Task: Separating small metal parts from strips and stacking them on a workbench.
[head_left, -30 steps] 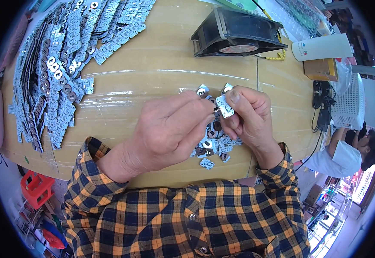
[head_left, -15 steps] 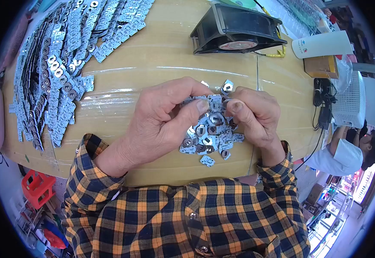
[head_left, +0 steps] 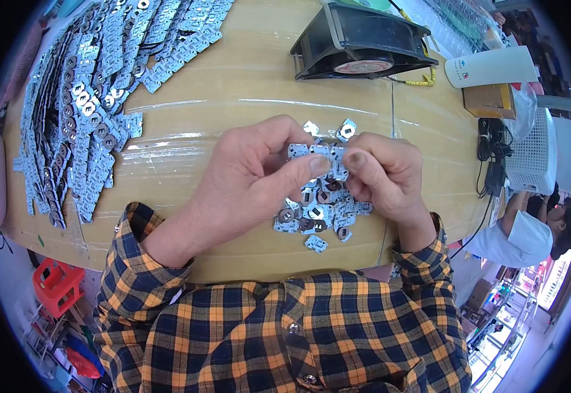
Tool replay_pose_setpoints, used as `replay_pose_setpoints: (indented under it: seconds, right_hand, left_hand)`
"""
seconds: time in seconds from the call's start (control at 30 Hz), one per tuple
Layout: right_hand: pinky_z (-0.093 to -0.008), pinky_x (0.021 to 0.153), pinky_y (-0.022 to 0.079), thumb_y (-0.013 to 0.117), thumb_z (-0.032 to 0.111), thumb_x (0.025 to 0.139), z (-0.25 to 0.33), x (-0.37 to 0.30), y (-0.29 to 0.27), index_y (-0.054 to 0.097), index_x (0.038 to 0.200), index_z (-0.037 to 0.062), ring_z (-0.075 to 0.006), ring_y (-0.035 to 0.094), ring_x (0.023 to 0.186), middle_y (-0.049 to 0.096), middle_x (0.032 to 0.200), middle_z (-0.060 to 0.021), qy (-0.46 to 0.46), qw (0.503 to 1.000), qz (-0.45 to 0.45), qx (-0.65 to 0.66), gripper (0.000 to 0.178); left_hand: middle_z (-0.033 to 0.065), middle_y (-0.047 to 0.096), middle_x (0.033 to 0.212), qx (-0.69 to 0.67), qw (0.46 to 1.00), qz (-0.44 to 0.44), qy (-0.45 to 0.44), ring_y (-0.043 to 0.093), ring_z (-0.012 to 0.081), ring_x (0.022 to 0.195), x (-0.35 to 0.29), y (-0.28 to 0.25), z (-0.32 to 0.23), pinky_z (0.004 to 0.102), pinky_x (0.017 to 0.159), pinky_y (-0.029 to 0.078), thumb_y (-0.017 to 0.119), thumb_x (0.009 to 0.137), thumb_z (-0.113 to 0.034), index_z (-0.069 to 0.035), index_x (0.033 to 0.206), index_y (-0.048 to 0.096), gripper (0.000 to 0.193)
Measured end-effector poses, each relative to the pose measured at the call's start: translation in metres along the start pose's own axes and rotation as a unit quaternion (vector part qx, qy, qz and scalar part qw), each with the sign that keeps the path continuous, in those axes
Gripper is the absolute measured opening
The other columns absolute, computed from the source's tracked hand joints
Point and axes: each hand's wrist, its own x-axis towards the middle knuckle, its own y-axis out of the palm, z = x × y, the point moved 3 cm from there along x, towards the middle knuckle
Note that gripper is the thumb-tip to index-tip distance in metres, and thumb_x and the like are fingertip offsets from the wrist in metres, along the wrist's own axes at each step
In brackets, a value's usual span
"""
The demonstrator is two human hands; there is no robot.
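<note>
Both hands meet over a loose pile of small circuit boards [head_left: 321, 213], several with round coin-cell holders. Between thumb and curled fingers, my left hand [head_left: 253, 167] grips a short strip of joined circuit boards [head_left: 307, 151]. My right hand [head_left: 390, 173] pinches the right end of that same strip, its thumb pressed on the last board. The fingertips behind the strip are hidden. Just beyond the hands lie a single board [head_left: 346, 130] and another small board [head_left: 310, 128]. One more board [head_left: 315, 244] sits at the near edge of the pile.
Long strips of circuit boards [head_left: 102, 98] are heaped at the left. A black fan [head_left: 364, 46] stands at the far side. To the right are a white cup [head_left: 492, 67] on a cardboard box [head_left: 488, 101], a black power adapter [head_left: 494, 177], a white basket [head_left: 534, 154] and another person [head_left: 528, 236].
The strip between my hands has tilted so more of its face shows. My left thumb has slid slightly right along it, and my right hand has shifted a little.
</note>
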Motion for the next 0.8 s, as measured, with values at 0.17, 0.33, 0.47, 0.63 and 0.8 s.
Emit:
replay_pose_setpoints:
  seconds: [0.17, 0.33, 0.47, 0.63, 0.8]
  right_hand:
    - [-0.0208, 0.034, 0.031, 0.046, 0.023, 0.101, -0.001, -0.004, 0.012, 0.049, 0.072, 0.0025, -0.0055, 0.034, 0.035, 0.041, 0.049, 0.0008, 0.116, 0.926, 0.01, 0.36, 0.035]
    - [-0.0213, 0.031, 0.031, 0.043, 0.024, 0.101, -0.004, 0.002, 0.015, 0.045, 0.072, 0.004, -0.005, 0.031, 0.034, 0.037, 0.049, 0.0017, 0.159, 0.879, 0.005, 0.45, 0.036]
    - [-0.0214, 0.031, 0.032, 0.043, 0.023, 0.101, -0.004, 0.002, 0.014, 0.045, 0.072, 0.0037, -0.0053, 0.032, 0.035, 0.039, 0.051, 0.0012, 0.157, 0.884, -0.027, 0.439, 0.035]
    - [-0.0214, 0.033, 0.034, 0.045, 0.022, 0.1, -0.004, 0.001, 0.01, 0.047, 0.071, 0.0029, -0.0053, 0.034, 0.036, 0.041, 0.051, 0.0003, 0.125, 0.942, -0.049, 0.306, 0.035]
    - [-0.0209, 0.035, 0.034, 0.048, 0.019, 0.099, -0.005, -0.004, 0.01, 0.051, 0.073, 0.0011, -0.0054, 0.038, 0.037, 0.045, 0.052, -0.0016, 0.1, 0.964, -0.041, 0.242, 0.031]
  left_hand:
    - [0.0037, 0.064, 0.072, -0.163, 0.981, 0.06, -0.081, 0.055, 0.0026, 0.054, 0.004, 0.0, -0.001, 0.0144, 0.043, 0.036, 0.061, 0.094, -0.017, -0.002, 0.095, 0.061, 0.016]
    - [0.0047, 0.064, 0.072, -0.239, 0.962, 0.06, -0.118, 0.053, 0.0036, 0.052, 0.008, 0.0, 0.006, 0.0146, 0.042, 0.035, 0.059, 0.096, -0.019, -0.002, 0.096, 0.06, 0.017]
    - [0.0057, 0.064, 0.077, -0.248, 0.963, 0.031, -0.101, 0.054, 0.0045, 0.054, 0.009, -0.001, 0.009, 0.0152, 0.044, 0.037, 0.057, 0.097, -0.017, -0.002, 0.099, 0.058, 0.016]
    - [0.0054, 0.065, 0.082, -0.036, 0.997, -0.025, 0.057, 0.057, 0.0053, 0.061, 0.002, 0.003, 0.0, 0.0176, 0.05, 0.042, 0.056, 0.095, -0.011, 0.0, 0.102, 0.059, 0.013]
    - [0.0059, 0.065, 0.082, 0.219, 0.947, -0.06, 0.227, 0.061, 0.0079, 0.067, 0.0, 0.003, -0.003, 0.0205, 0.057, 0.048, 0.058, 0.091, -0.002, 0.002, 0.102, 0.061, 0.011]
